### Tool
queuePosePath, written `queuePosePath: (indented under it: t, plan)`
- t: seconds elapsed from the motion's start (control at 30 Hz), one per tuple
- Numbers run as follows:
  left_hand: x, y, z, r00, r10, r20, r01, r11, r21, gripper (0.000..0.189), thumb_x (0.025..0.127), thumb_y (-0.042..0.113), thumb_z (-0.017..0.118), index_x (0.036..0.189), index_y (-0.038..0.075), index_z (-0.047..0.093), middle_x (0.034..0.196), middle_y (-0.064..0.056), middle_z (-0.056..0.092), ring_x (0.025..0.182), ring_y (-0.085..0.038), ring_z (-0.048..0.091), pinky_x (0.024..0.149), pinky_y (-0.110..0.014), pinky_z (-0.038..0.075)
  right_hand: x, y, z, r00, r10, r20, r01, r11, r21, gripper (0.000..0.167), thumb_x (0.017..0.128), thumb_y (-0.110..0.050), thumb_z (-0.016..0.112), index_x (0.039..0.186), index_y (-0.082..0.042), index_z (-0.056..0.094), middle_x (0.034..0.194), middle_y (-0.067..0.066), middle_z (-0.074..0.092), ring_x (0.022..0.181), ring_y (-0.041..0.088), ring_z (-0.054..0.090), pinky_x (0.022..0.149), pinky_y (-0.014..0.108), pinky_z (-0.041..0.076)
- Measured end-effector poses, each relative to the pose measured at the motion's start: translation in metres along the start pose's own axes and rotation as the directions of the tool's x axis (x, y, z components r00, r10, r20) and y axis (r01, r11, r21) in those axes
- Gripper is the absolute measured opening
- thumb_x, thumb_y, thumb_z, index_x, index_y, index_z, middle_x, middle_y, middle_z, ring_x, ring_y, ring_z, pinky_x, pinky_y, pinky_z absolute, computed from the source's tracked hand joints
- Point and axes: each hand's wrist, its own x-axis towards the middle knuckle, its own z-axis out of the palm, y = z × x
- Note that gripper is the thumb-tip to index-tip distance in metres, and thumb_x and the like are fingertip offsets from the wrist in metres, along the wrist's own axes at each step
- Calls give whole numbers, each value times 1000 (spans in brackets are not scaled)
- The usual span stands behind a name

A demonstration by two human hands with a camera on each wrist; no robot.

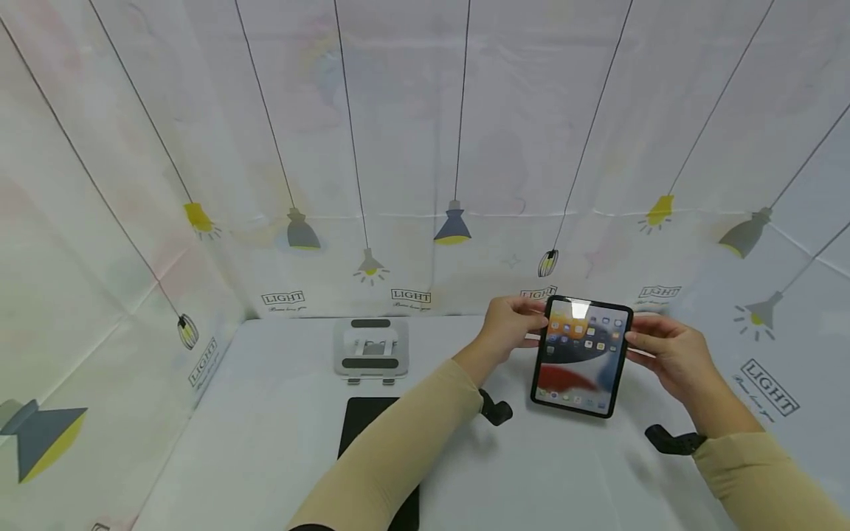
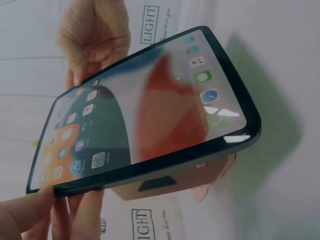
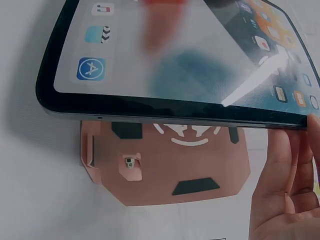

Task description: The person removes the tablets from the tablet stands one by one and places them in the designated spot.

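Note:
A black-framed tablet (image 1: 581,358) with its home screen lit is held tilted between both hands at the right side of the table. My left hand (image 1: 508,328) pinches its left edge near the top, thumb in front and fingers behind. At the opposite edge, the thumb and fingers of my right hand (image 1: 671,354) grip it at about the same height. Behind the tablet, a pink stand (image 3: 155,190) with dark pads shows in both wrist views; the tablet hides it in the head view. Whether tablet and stand touch, I cannot tell.
A silver-grey folding stand (image 1: 370,348) with dark pads lies at the back of the white table (image 1: 265,442). In front of it is a flat black object (image 1: 361,413), partly covered by the left sleeve. A printed curtain (image 1: 398,147) hangs along the back edge.

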Motion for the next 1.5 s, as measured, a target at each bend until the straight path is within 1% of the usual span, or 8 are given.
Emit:
queuePosePath:
  t: [0.13,0.33,0.53,0.63,1.0,1.17,1.33,1.5]
  plan:
    - [-4,-4,-4,1000,-11,8,11,1000,-2,18,93,-2,80,96,15,81,97,-5,77,82,-20,79,82,-52,69,-3,5,0,1000,-4,25,4,1000,17,25,96,8,74,113,-10,82,95,-4,77,85,12,79,71,30,68]
    - [-8,-11,-9,999,-31,17,32,1000,-2,18,92,-2,80,97,15,82,97,-6,78,80,-19,78,73,-46,69,-6,10,0,998,19,52,-19,1000,10,25,97,8,73,111,-10,82,94,-3,77,84,12,78,71,31,68]
    - [-12,-18,-12,998,-45,35,45,999,-10,16,90,-3,81,98,11,82,91,-4,78,77,-19,76,80,-53,68,-11,16,-1,997,68,25,-66,996,-57,21,96,0,78,113,-14,81,95,-6,75,86,11,77,72,30,68]
    - [-14,-23,-13,997,-63,37,63,998,-8,15,91,-1,82,98,11,81,90,-4,78,77,-19,76,80,-53,68,-15,21,-1,996,82,22,-80,994,-78,21,97,-1,78,112,-15,80,95,-6,75,86,11,78,72,29,68]
    - [-19,-37,-22,991,-118,58,120,992,-35,14,90,0,83,97,13,80,91,-4,79,78,-21,77,68,-44,69,-25,29,3,992,117,48,-116,993,-38,28,97,5,74,112,-18,81,94,-6,75,83,12,77,70,29,68]
    - [-21,-43,-26,990,-131,59,134,990,-35,15,90,0,82,98,12,80,92,-4,79,77,-20,77,66,-42,69,-30,30,7,986,159,48,-156,986,-65,27,98,1,75,114,-20,80,96,-7,75,84,12,77,72,29,68]
    - [-25,-49,-29,988,-144,65,146,988,-39,15,89,-1,82,97,11,79,91,-5,78,75,-20,76,64,-42,69,-34,35,10,980,187,61,-183,981,-66,28,99,3,72,112,-21,80,95,-7,75,83,11,76,72,28,67]
    - [-30,-57,-32,986,-158,61,160,987,-30,15,89,-3,81,97,9,78,89,-6,75,73,-18,74,62,-40,68,-36,42,12,964,261,54,-255,962,-98,26,100,-1,73,110,-25,79,97,-8,75,85,11,76,74,28,67]
